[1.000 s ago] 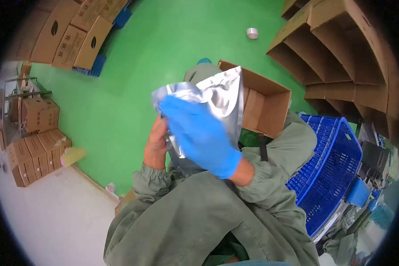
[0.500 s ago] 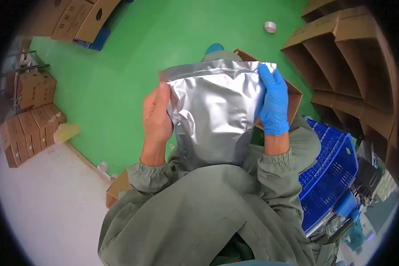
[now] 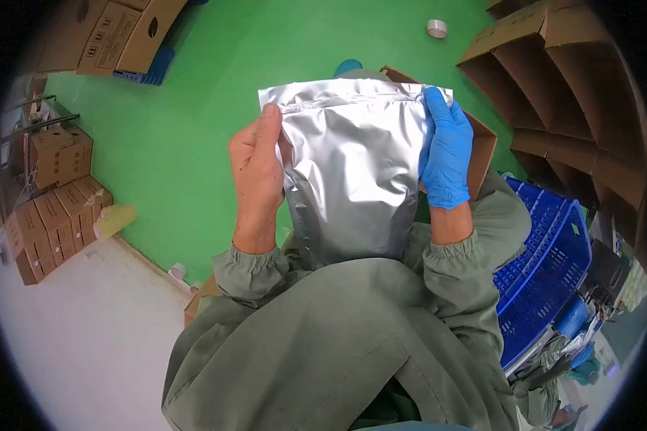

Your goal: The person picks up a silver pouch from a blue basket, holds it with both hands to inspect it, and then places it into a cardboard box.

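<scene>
A silver foil pouch (image 3: 356,161) with a zip strip near its top edge is held upright in front of my body. My bare left hand (image 3: 257,176) grips its left side, the thumb lying on the front just below the zip strip. At the upper right corner, my right hand (image 3: 447,151) in a blue glove pinches the pouch, thumb side toward the top edge. The pouch looks filled out, and its contents are hidden. Its lower end rests near my lap. Behind it on the right, part of an open cardboard box (image 3: 483,154) shows.
Open cardboard boxes (image 3: 514,79) are stacked at the right, with blue plastic crates (image 3: 546,266) below them. A roll of tape (image 3: 437,29) lies on the green floor (image 3: 194,144). Closed cartons (image 3: 57,219) stand along the left wall, more at the upper left.
The pouch and both hands have risen slightly in view. Its top edge has tilted, so more of the front below the zip faces me. Both hands still hold it.
</scene>
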